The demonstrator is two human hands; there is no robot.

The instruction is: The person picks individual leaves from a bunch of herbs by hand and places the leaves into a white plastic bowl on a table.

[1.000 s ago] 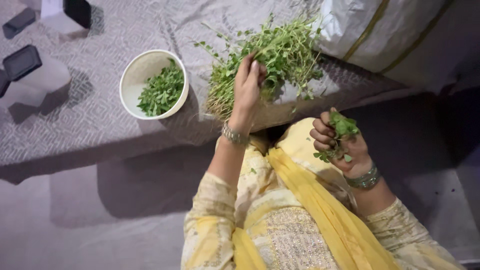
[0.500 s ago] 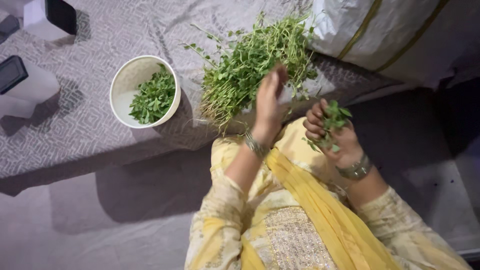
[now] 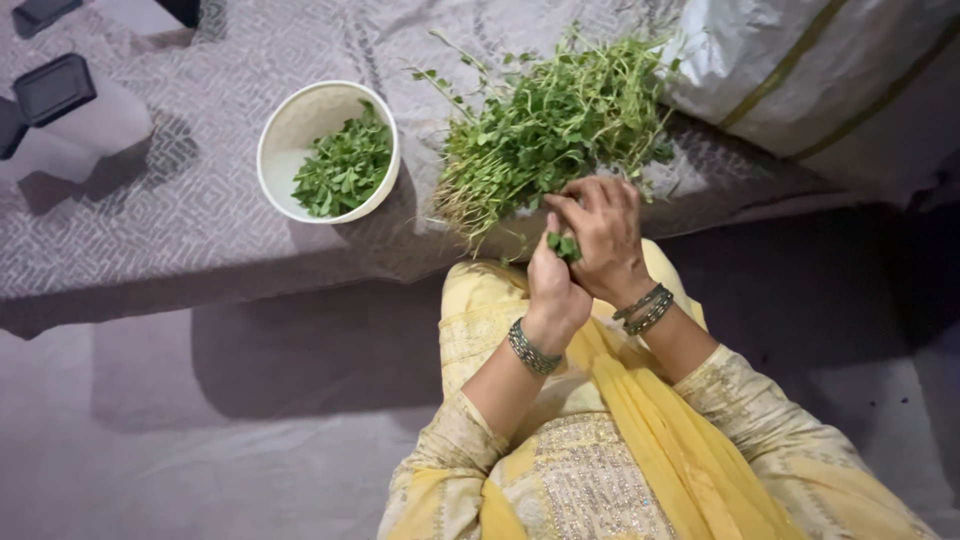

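Both hands, left hand (image 3: pixel 555 285) and right hand (image 3: pixel 603 235), pinching small green leaves (image 3: pixel 563 244) beside the leafy, stemmy bunch (image 3: pixel 545 125).

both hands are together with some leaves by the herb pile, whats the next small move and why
Probably carry the picked leaves over to the white bowl and drop them in. The left hand and right hand are closed together around a small green clump at the near edge of the herb bunch, and the bowl, to the left on the patterned cloth, already holds plucked leaves.
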